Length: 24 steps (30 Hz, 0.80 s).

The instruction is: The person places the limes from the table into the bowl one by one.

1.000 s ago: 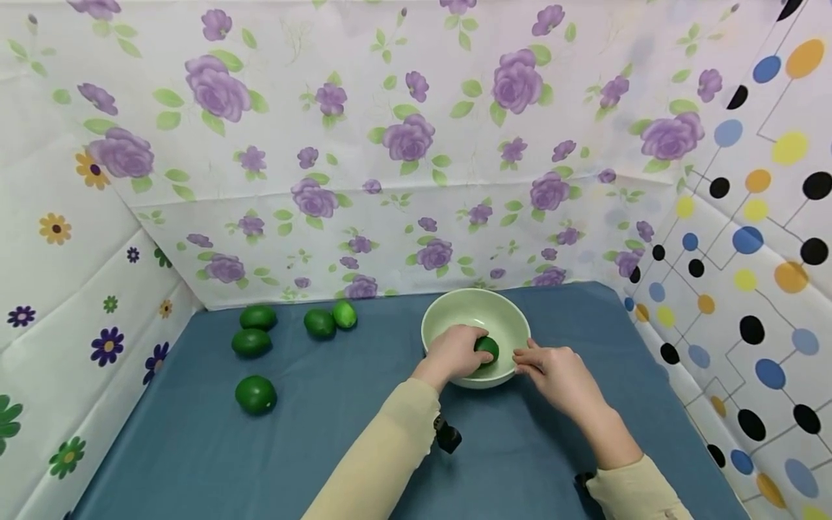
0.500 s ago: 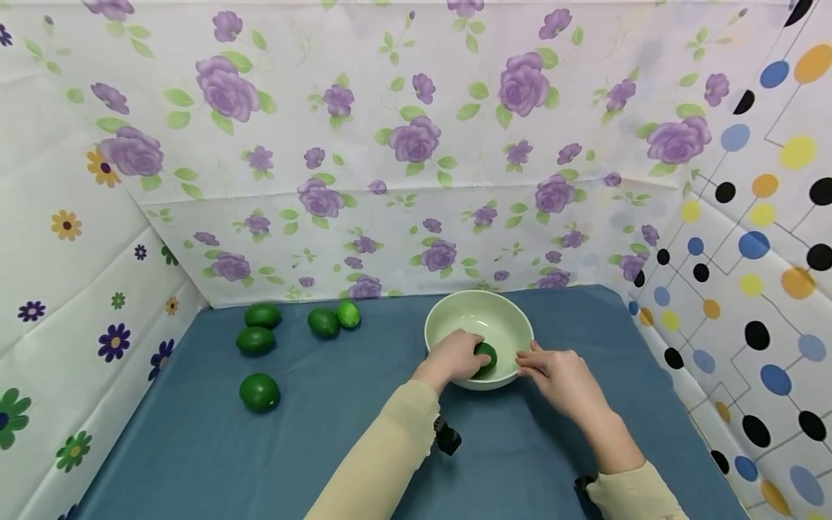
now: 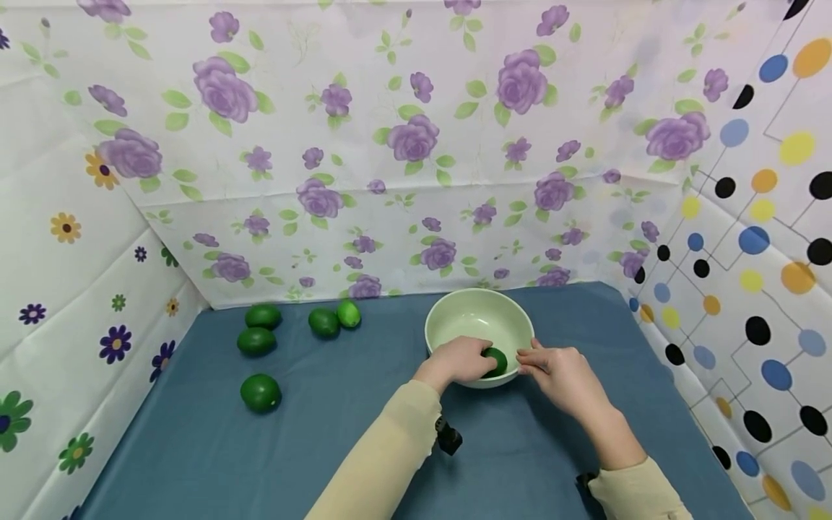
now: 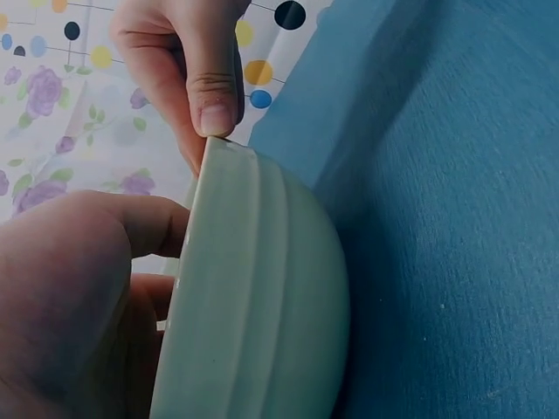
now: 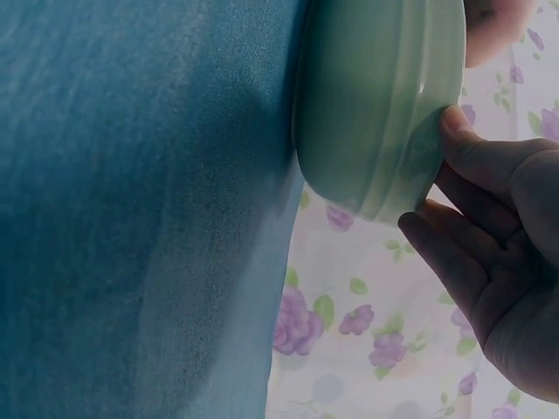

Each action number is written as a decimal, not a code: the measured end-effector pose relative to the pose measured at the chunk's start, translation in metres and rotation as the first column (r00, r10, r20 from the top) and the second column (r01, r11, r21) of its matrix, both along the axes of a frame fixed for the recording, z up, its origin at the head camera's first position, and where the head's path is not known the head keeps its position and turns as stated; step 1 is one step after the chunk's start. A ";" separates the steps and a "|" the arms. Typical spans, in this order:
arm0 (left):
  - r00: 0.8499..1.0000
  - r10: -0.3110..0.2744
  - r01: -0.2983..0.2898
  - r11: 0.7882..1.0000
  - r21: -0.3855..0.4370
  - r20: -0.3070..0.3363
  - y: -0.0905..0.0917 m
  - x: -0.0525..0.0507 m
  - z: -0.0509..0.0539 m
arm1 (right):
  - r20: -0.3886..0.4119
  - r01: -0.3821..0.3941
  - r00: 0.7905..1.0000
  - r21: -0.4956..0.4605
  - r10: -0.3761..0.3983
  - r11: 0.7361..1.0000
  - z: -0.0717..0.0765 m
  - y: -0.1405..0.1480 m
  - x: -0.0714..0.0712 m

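In the head view, a pale green bowl stands on the blue cloth near its back edge. My left hand reaches over the near left rim into the bowl. Its thumb and fingers hold a dark green avocado low inside, close to the near wall. The bowl's side hides that avocado in both wrist views. On the right, my right hand pinches the rim, its thumb on the outer wall in the right wrist view. The left wrist view shows the bowl's ridged side between both hands.
Two avocados lie together at the back left, with a larger-looking avocado nearer. Another avocado touches a lighter green lime by the back edge. Patterned sheets enclose the back and sides.
Inside the bowl, my left hand and the avocado have shifted slightly right and toward the near wall. The right hand keeps its place on the rim.
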State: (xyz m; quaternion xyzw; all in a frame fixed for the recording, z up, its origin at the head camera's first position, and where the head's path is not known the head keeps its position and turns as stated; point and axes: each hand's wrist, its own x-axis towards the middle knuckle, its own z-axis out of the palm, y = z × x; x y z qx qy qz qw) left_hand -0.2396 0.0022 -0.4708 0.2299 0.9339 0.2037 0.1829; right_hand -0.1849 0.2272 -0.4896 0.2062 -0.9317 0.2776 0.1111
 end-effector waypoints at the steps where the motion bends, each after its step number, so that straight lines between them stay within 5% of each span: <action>1: 1.000 0.002 -0.002 1.000 -0.005 -0.001 0.000 0.000 0.000 | 0.003 0.003 1.000 0.000 -0.003 1.000 0.000 0.000 0.000; 24: 0.999 -0.007 0.008 1.000 0.009 -0.047 -0.002 0.003 -0.001 | 0.022 0.016 1.000 -0.010 -0.015 1.000 -0.001 0.002 -0.001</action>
